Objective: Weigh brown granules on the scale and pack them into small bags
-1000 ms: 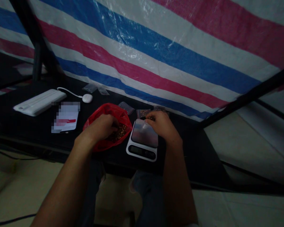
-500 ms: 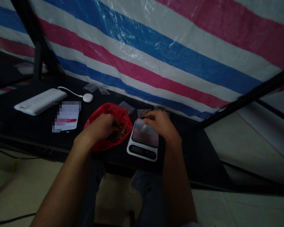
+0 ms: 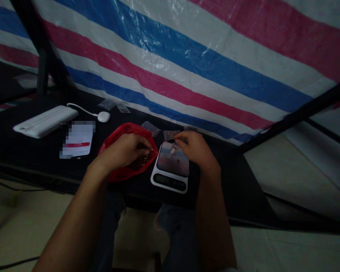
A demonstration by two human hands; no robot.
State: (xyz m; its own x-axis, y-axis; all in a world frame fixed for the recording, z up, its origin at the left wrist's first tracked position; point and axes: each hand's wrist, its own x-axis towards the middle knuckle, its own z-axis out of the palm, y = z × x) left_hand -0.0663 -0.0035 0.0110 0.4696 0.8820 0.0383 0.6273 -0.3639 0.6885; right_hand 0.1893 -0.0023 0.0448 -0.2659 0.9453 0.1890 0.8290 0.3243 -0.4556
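The left hand is kept curled inside a crumpled red plastic bag among small golden pieces (its grip cannot be told), and the right hand is held half-closed over a white digital scale.

Light: dim overall, brightest on the striped tarpaulin.
Shadows: deep across the black worktop.
Glare: soft sheen on the digital scale.
Distortion: wide-angle bending toward the edges.
Blur: pixelated patch on the card.
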